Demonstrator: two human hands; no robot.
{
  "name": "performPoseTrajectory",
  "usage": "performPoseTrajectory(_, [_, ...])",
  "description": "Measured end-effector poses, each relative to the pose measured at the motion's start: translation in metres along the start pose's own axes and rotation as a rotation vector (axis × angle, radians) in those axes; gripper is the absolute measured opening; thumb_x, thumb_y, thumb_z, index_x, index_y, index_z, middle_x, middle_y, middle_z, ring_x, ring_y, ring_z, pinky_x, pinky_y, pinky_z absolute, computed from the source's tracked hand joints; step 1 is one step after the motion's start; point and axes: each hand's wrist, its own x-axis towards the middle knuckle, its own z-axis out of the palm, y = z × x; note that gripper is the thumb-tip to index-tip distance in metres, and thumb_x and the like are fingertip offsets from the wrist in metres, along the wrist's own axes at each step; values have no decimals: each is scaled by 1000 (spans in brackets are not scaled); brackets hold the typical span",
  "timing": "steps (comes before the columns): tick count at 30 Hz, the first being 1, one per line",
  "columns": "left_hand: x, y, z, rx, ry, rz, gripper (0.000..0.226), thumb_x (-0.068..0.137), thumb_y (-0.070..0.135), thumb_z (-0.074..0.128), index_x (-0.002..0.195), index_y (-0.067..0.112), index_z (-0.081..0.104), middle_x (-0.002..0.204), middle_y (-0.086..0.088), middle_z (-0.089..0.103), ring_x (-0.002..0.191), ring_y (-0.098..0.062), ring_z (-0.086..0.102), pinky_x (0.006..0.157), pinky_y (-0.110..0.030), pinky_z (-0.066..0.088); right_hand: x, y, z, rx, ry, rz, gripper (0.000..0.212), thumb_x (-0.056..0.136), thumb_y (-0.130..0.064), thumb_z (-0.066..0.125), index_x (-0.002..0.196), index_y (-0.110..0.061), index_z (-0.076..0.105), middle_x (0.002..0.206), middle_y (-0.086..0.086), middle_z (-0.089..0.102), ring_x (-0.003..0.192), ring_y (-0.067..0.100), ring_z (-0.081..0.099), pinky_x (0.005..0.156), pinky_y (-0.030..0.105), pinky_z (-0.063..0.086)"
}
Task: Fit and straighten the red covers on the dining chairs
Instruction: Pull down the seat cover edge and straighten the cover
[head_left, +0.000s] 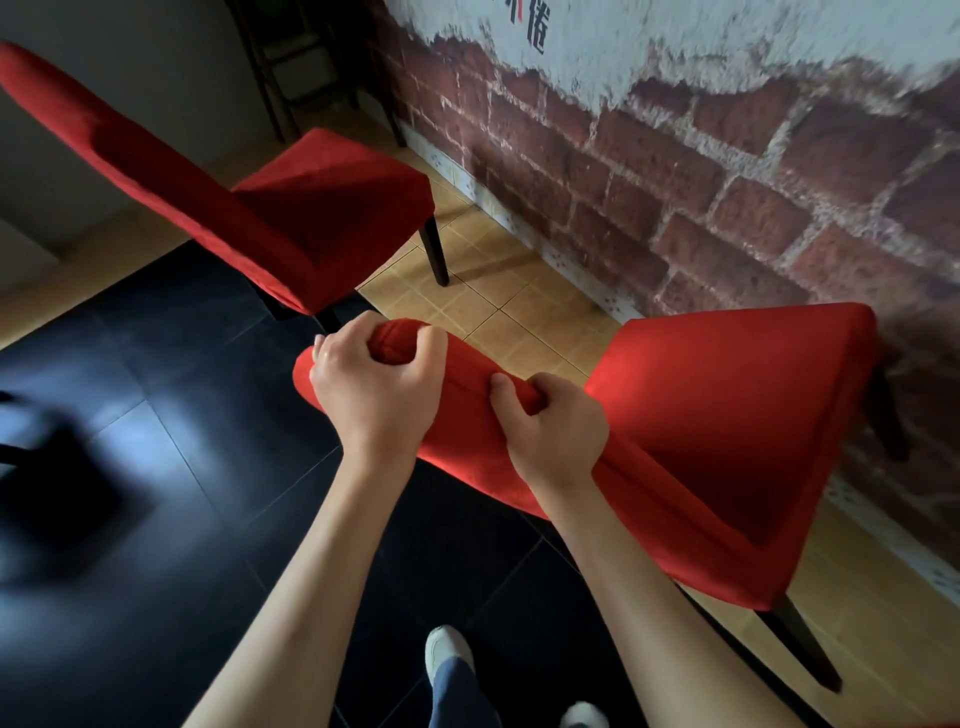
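A dining chair with a red cover (727, 415) stands right in front of me, its seat toward the brick wall. My left hand (374, 384) grips the cover at the left end of the backrest top. My right hand (550, 426) pinches the red fabric along the same top edge, a little to the right. A second red-covered chair (249, 208) stands at the upper left, untouched.
A brick-pattern wall (727, 171) runs along the right, close behind the near chair's seat. Tan floor tiles (498, 291) lie between the two chairs, black tiles (182, 467) under me. My feet (447, 654) show at the bottom. Dark wooden furniture legs (270, 78) stand at the far top.
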Motion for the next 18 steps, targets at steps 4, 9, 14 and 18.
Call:
performPoseTrajectory(4, [-19, 12, -1, 19, 14, 7, 29, 64, 36, 56, 55, 9, 53, 50, 3, 48, 59, -8, 46, 94, -51, 44, -7, 8, -19, 34, -3, -24, 57, 73, -67, 39, 43, -20, 30, 37, -6, 29, 36, 9, 34, 40, 19, 18])
performPoseTrajectory(9, [-42, 26, -3, 13, 19, 24, 27, 63, 37, 55, 53, 13, 49, 49, 8, 44, 62, 0, 46, 93, -53, 44, -15, 17, -40, 50, 2, -17, 56, 71, -67, 39, 43, -18, 32, 37, -6, 30, 37, 9, 35, 43, 20, 18])
performPoseTrajectory(14, [-56, 36, -1, 25, 21, 70, 27, 64, 35, 58, 53, 12, 49, 50, 6, 45, 57, -6, 42, 93, -47, 44, -19, 21, -57, 80, 43, -19, 54, 72, -64, 40, 43, -20, 28, 36, -6, 26, 35, 8, 32, 43, 16, 28])
performPoseTrajectory(18, [-64, 41, -1, 22, 17, 91, 28, 64, 40, 56, 52, 16, 46, 51, 9, 44, 60, -1, 40, 86, -47, 46, -21, 24, -68, 81, 49, -19, 55, 72, -64, 38, 43, -18, 33, 37, -6, 29, 37, 9, 33, 42, 19, 25])
